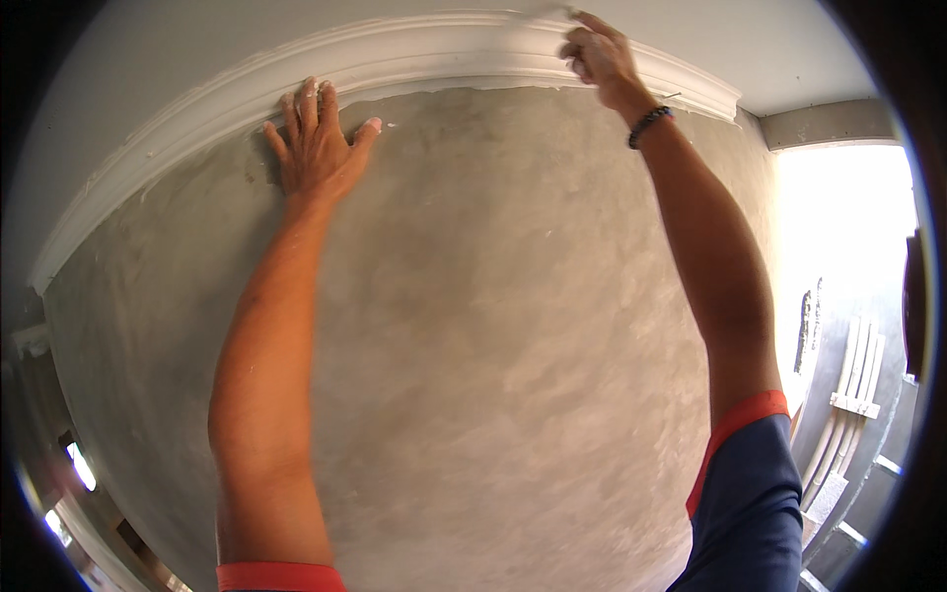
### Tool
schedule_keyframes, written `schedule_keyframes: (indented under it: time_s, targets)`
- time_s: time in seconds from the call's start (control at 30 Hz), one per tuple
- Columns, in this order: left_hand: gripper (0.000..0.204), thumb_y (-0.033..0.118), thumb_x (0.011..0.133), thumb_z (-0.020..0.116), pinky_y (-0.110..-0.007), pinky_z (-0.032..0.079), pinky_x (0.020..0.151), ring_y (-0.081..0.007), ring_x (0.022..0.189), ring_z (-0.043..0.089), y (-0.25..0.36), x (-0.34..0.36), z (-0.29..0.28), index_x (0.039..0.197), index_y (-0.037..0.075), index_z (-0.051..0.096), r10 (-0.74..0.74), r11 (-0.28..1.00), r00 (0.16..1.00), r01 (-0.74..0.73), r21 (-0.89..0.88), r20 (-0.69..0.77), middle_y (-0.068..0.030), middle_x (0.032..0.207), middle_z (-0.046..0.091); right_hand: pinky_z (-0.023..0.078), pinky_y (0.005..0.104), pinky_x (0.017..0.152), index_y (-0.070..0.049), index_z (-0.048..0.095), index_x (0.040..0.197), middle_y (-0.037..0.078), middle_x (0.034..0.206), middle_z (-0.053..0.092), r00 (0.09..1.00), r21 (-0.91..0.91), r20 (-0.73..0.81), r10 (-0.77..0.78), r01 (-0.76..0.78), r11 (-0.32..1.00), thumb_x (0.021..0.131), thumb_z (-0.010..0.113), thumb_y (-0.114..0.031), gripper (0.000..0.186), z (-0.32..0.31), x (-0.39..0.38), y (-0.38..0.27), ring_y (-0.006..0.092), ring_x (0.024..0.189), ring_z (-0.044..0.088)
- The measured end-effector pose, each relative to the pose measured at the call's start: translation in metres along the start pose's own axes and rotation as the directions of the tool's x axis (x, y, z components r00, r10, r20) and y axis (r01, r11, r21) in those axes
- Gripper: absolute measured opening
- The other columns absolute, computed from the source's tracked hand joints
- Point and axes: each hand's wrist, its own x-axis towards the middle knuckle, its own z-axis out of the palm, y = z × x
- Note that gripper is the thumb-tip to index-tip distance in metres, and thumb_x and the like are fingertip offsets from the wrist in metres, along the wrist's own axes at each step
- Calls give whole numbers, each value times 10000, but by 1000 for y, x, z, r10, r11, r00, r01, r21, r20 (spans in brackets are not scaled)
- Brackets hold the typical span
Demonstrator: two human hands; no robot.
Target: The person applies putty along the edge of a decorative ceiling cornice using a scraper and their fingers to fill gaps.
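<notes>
A white moulded cornice (434,49) runs along the top of a grey plastered wall (483,326), against the ceiling. My left hand (318,148) lies open on the wall at the cornice's lower edge, fingers spread and white-smudged at the tips. My right hand (600,59) is raised at the cornice's upper right, its fingers closed on a thin tool (543,14) that is blurred and cannot be made out clearly. A small nail-like piece (671,96) sticks out near the cornice's lower edge, right of that hand.
The ceiling (779,54) borders the cornice above. At the right are a bright opening (838,207), bundled pale lengths (853,375) that look like pipes, and tiled squares beyond them. Dim structures with small bright openings (81,464) show at the lower left.
</notes>
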Motion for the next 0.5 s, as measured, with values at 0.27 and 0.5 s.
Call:
schedule_keyframes:
  time_s: [0.27,0.5]
  targets:
    - [804,656,901,400,-589,44,1161,-289,1462,86,5,5,6,1498,135,260,16,1000,1000,-16,-2,4,-45,1576,158,297,237,414,-50,454,1392,98,755,620,987,-123,-66,149,-156,980,856,544,-100,547,-121,21,29,66,489,413]
    - [829,657,889,437,-597,31,1151,-306,1462,81,-1,7,6,1499,125,255,32,999,999,-32,8,16,-64,1582,144,281,234,396,-41,401,1420,88,722,602,980,-204,-61,190,-198,959,856,512,-80,576,-111,31,32,71,466,406]
